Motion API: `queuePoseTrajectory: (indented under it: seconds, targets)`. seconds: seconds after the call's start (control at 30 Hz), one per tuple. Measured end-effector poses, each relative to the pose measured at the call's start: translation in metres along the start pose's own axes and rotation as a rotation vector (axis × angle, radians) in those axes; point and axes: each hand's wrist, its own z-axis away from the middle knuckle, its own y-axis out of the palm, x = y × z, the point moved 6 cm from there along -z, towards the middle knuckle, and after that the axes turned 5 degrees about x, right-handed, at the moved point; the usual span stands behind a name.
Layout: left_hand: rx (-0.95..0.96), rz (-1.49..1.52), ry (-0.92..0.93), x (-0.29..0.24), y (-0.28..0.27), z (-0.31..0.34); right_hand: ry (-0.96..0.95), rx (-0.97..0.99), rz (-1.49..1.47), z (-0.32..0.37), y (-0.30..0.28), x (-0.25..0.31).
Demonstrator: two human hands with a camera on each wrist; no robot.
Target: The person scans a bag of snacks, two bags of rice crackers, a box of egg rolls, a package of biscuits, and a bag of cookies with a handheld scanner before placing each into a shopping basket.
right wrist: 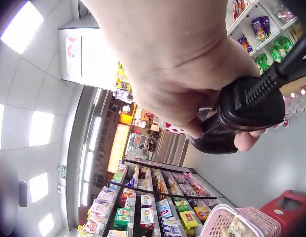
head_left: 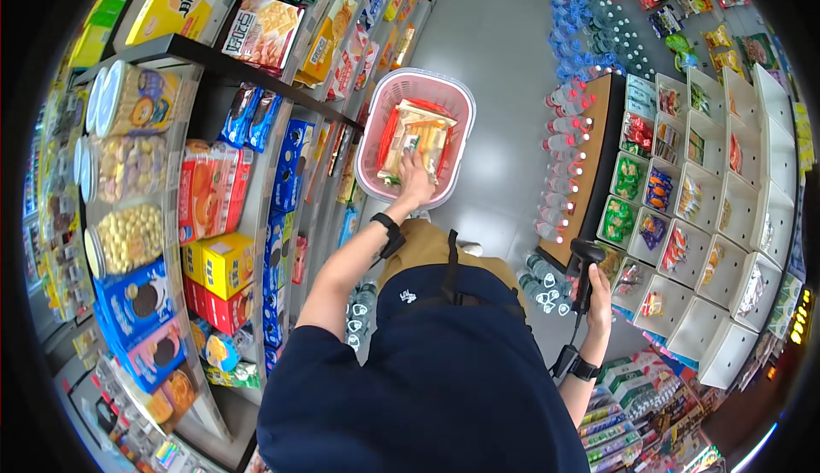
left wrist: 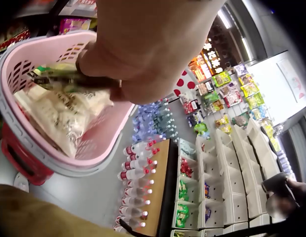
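Note:
Below me, my left hand (head_left: 416, 181) reaches into a pink shopping basket (head_left: 465, 153) that holds several snack packets (head_left: 427, 131). In the left wrist view, a dark-printed snack packet (left wrist: 54, 81) lies edge-on at the fingers, which hold it above a pale clear-wrapped packet (left wrist: 69, 116). The palm hides part of that grip. Out to the side, my right hand (head_left: 600, 298) grips a black corded handheld scanner (head_left: 584, 281). Its rounded head points up in the head view, and the cable (right wrist: 286, 59) leaves the handle close to the right wrist camera.
Shelves (head_left: 256, 72) of boxed and bagged snacks run close along the left. Bottled water (head_left: 564, 166) stands in rows beside a wooden-edged stand (head_left: 589, 166). White bins (head_left: 670, 247) hold sweets on the right. A grey floor aisle (head_left: 500, 72) leads ahead; more bottles (head_left: 547, 285) stand near the legs.

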Motion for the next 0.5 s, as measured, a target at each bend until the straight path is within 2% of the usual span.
queuePoseTrajectory:
  seconds: [0.07, 0.13, 0.2, 0.23, 0.27, 0.33, 0.37, 0.47, 0.5]
  targets:
    - [0.219, 0.171, -0.051, 0.015, 0.050, 0.000, 0.020, -0.028, 0.002, 0.001, 0.006, -0.004]
    - [0.295, 0.162, -0.089, 0.011, 0.040, 0.005, 0.043, -0.024, -0.005, -0.002, 0.014, -0.006]
    - [0.247, 0.173, 0.053, 0.012, 0.029, 0.008, 0.074, -0.001, 0.019, -0.011, 0.022, -0.005]
    - [0.153, 0.170, 0.084, 0.012, 0.017, 0.011, 0.084, 0.000, 0.004, -0.017, 0.027, -0.005]
    - [0.154, 0.163, 0.064, 0.020, 0.014, 0.010, 0.095, 0.002, -0.011, -0.024, 0.032, -0.005]
    - [-0.025, 0.170, 0.095, 0.041, -0.002, 0.010, 0.096, 0.030, -0.004, -0.041, 0.041, -0.005]
    - [-0.016, 0.156, 0.084, 0.052, -0.006, 0.015, 0.082, 0.042, -0.004, -0.047, 0.044, -0.006]
    - [-0.121, 0.293, -0.222, 0.105, -0.034, 0.020, 0.141, 0.104, -0.027, -0.076, 0.049, -0.032]
    - [-0.113, 0.282, -0.229, 0.122, -0.033, 0.021, 0.185, 0.112, -0.035, -0.083, 0.049, -0.043]
